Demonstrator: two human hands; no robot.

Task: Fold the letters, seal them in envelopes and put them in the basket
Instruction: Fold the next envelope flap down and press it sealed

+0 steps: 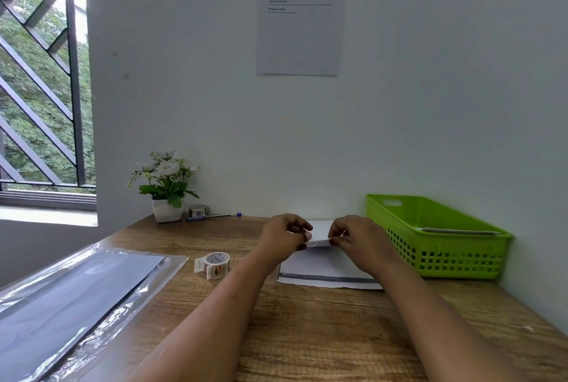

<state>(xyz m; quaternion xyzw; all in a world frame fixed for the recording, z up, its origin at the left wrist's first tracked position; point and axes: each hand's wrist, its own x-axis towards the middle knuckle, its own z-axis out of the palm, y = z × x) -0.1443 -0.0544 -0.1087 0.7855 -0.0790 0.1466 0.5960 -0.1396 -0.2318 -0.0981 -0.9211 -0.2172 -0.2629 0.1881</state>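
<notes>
A white envelope [325, 268] with a grey strip along its near edge lies on the wooden table [307, 326], left of the green basket [436, 237]. Above its far part, my left hand [284, 232] and my right hand [356, 235] each pinch one end of a small pale strip [319, 242], held between them. A sealed envelope [458, 230] lies inside the basket, only its edge showing. A roll of printed sticker tape [216, 265] stands on the table to the left of my left forearm.
A stack of grey sheets in clear plastic wrap [70, 298] covers the table's left side. At the back stand a white flower pot [167, 194], a second tape roll [197, 210] and a pen [212, 216]. The wall is close behind and to the right.
</notes>
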